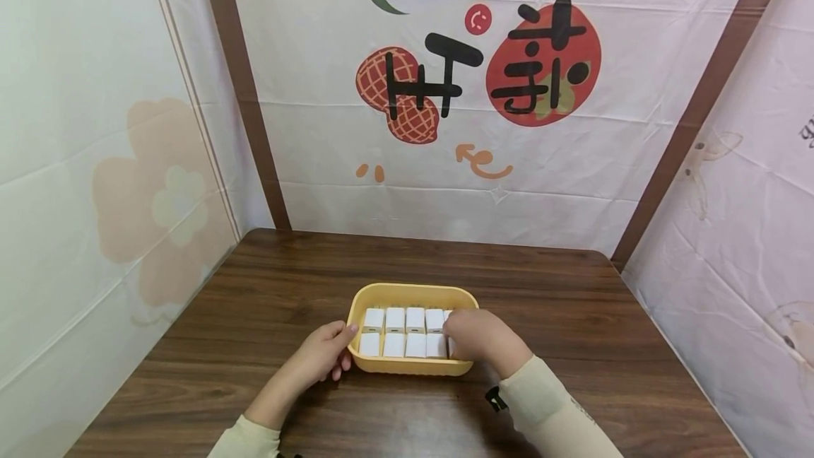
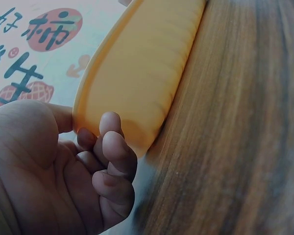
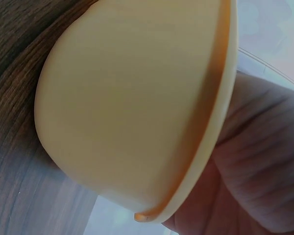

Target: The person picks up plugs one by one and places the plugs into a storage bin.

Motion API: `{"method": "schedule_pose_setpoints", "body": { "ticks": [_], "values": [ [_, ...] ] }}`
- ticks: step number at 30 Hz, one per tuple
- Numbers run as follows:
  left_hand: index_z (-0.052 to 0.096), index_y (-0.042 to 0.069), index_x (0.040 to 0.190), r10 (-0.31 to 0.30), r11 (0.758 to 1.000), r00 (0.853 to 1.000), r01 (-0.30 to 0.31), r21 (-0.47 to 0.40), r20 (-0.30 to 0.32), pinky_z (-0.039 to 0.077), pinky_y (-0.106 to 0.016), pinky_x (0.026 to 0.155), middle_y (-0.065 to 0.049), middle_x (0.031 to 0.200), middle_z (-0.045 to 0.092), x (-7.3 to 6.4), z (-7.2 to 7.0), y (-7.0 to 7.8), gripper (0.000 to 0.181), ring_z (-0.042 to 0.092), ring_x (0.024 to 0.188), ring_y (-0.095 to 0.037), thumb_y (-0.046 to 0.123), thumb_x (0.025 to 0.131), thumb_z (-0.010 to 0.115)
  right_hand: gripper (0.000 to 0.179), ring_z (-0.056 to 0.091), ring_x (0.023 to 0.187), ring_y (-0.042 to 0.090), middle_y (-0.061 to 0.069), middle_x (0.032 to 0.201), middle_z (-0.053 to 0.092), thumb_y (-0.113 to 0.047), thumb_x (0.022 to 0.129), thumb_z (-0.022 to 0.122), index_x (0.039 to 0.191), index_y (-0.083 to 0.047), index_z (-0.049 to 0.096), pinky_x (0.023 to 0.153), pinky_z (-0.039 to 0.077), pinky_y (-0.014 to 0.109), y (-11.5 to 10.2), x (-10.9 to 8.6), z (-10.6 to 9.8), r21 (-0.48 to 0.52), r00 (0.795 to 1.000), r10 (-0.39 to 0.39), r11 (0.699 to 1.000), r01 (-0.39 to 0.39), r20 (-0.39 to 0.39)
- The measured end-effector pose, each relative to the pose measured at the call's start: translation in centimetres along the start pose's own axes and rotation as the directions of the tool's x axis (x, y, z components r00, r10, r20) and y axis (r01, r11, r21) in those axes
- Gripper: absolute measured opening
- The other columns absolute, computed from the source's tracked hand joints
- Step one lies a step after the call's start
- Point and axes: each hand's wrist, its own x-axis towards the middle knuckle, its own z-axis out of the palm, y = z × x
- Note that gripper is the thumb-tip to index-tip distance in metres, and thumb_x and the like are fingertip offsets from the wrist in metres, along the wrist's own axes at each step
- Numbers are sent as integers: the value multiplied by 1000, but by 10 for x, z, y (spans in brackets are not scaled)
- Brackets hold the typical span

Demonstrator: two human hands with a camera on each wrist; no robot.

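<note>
A yellow plastic basket (image 1: 413,367) stands on the wooden table, with white charger plugs (image 1: 415,345) lined up inside in two rows. Metal prongs show at the back row, and small ports face the gap between rows. My left hand (image 1: 322,353) pinches the basket's left rim, thumb on top; in the left wrist view the other fingers (image 2: 116,147) curl loosely by the outer wall. My right hand (image 1: 483,336) reaches over the right rim into the basket's right end, covering the plugs there. Its fingertips are hidden, so I cannot tell whether it holds a plug.
The dark wooden table (image 1: 305,274) extends around the basket on all sides. Behind it hangs a white printed cloth (image 1: 381,210), with further printed cloths at left and right. A black strap (image 1: 496,399) shows at the right sleeve.
</note>
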Motion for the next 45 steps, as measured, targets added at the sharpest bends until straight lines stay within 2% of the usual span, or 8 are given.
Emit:
{"method": "schedule_pose_setpoints", "body": {
  "ticks": [9, 24, 45],
  "values": [
    [57, 5, 95, 2, 1000, 1000, -2, -9, 15, 34, -25, 42, -5, 66, 59, 1, 1, 1, 42, 53, 47, -17, 43, 110, 45, 20, 40, 63, 10, -6, 69, 53, -1, 82, 67, 71, -18, 68, 55, 38, 30, 1, -2, -1, 28, 1000, -19, 999, 19, 3],
    [57, 5, 95, -6, 1000, 1000, 6, -6, 7, 35, -25, 42, -5, 66, 60, 1, 0, -1, 41, 53, 46, -16, 42, 110, 45, 22, 39, 63, 10, -6, 68, 52, 2, 81, 67, 69, -17, 64, 59, 37, 28, -3, -2, -4, 50, 1000, -19, 999, 19, 6],
    [57, 6, 94, -14, 1000, 1000, 14, 3, 2, 34, -25, 42, -5, 66, 59, 0, 0, 1, 41, 53, 47, -16, 40, 111, 43, 19, 42, 64, 9, -7, 69, 56, 4, 79, 66, 74, -13, 71, 60, 41, 27, -1, -3, -2, 69, 997, -61, 996, 64, -41]
  ]
}}
